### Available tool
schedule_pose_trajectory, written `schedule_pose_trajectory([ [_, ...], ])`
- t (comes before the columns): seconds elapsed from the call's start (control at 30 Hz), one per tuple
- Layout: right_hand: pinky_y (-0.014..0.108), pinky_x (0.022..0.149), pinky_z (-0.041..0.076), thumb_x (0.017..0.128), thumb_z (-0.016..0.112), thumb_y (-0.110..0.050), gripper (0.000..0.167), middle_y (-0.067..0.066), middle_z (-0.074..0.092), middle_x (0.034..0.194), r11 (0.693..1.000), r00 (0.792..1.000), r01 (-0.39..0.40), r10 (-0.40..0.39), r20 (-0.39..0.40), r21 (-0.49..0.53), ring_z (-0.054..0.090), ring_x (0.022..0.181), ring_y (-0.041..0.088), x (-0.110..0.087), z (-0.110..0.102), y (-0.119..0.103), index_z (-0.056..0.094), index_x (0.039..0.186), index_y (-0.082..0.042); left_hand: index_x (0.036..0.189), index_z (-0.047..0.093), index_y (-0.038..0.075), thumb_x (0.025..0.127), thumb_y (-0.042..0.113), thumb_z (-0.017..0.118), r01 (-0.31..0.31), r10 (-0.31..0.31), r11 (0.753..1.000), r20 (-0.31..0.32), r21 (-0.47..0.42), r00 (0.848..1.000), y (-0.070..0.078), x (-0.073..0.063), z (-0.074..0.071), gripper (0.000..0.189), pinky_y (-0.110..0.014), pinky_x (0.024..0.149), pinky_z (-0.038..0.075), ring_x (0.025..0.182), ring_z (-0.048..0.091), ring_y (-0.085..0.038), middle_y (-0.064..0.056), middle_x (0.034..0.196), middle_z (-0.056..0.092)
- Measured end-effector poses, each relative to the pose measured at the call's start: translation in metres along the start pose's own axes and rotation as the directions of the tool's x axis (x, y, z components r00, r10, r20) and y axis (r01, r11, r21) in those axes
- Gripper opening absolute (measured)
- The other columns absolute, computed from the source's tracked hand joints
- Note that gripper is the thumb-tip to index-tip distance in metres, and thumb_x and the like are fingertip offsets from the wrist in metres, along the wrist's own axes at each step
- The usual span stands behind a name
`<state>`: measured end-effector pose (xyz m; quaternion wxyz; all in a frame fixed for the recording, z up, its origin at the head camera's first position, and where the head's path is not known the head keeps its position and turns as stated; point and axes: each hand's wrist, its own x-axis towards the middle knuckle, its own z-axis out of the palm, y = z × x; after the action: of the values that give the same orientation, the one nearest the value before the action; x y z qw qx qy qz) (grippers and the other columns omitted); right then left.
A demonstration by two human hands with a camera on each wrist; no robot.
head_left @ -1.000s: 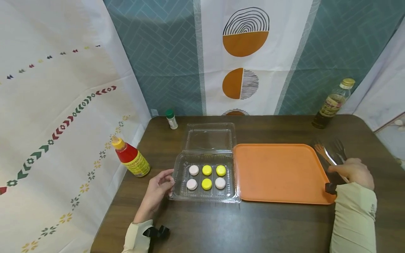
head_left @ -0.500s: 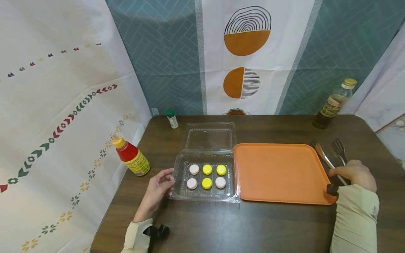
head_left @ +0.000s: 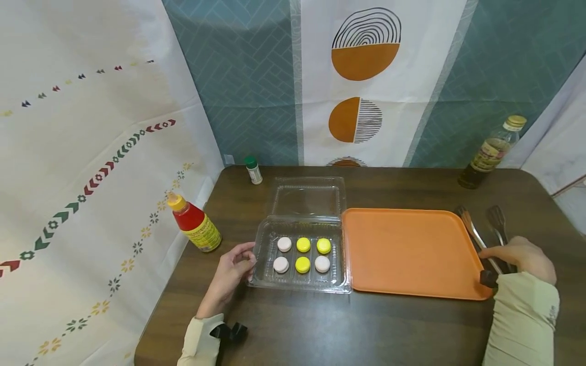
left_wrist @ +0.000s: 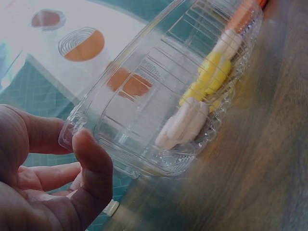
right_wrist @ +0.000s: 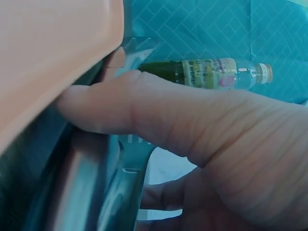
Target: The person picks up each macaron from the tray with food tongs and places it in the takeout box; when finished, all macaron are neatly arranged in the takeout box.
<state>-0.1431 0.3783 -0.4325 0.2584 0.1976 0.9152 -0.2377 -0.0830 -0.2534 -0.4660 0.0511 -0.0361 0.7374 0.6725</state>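
Note:
My left hand (head_left: 235, 269) pinches the left rim of a clear plastic clamshell box (head_left: 263, 239); in the left wrist view, thumb and forefinger meet on its corner tab (left_wrist: 72, 127). The box lies with its lid (head_left: 309, 198) folded back. Inside are several macarons, yellow ones (head_left: 302, 265) and pale ones (head_left: 281, 264). My right hand (head_left: 526, 258) is over metal cutlery beside an orange tray (head_left: 412, 251). Its straight thumb (right_wrist: 106, 103) reaches the tray's rim, with its fingers apart on the cutlery's other side. One fork (head_left: 476, 236) lies along the tray, another (head_left: 497, 219) to its right.
The tray's left edge adjoins the box. A red and yellow sauce bottle (head_left: 196, 223) stands at the table's left edge, a green-capped shaker (head_left: 254, 171) at the back left, and an oil bottle (head_left: 487, 155) at the back right. Patterned cloths hang behind and left.
The head view has shifted slightly, so everything appears a little further right. My left hand keeps its pinch on the box, and my right hand stays by the cutlery, a little lower in the view.

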Motion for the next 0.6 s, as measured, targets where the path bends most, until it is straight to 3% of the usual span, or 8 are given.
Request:
schedule_pose_trajectory([
  [0.2,0.062,0.090,0.047,0.083,0.074,-0.052,0.112,0.049,0.028,0.129,0.999,0.999,-0.033,0.032,0.041,0.025,0.041,0.115,0.062,0.008,-0.002,0.005,0.018,0.130,0.033,0.135,0.052,-0.010,0.093,-0.011,0.057,-0.013,0.013,1.000,0.008,0.003,1.000,0.001,0.001,-0.001,0.042,-0.025,0.056,0.048,0.064,0.052,-0.017,-0.017,0.095,0.056],
  [0.33,0.063,0.092,0.046,0.084,0.074,-0.047,0.113,0.050,0.024,0.131,0.997,0.998,-0.060,0.059,0.036,0.055,0.037,0.118,0.065,0.007,-0.001,0.007,0.012,0.132,0.034,0.135,0.052,-0.011,0.094,-0.011,0.056,-0.012,0.012,1.000,0.011,0.004,1.000,0.002,0.002,0.000,0.042,-0.025,0.056,0.048,0.064,0.052,-0.016,-0.015,0.094,0.056],
  [0.6,0.063,0.083,0.049,0.088,0.070,-0.047,0.089,0.049,0.038,0.123,1.000,0.996,-0.016,0.014,-0.092,-0.025,0.045,0.108,0.064,-0.010,-0.012,-0.010,0.037,0.120,0.030,0.136,0.052,-0.010,0.094,-0.011,0.055,-0.002,0.002,1.000,0.001,0.010,1.000,0.001,0.001,0.000,0.042,-0.025,0.056,0.048,0.064,0.052,-0.017,-0.015,0.094,0.056],
])
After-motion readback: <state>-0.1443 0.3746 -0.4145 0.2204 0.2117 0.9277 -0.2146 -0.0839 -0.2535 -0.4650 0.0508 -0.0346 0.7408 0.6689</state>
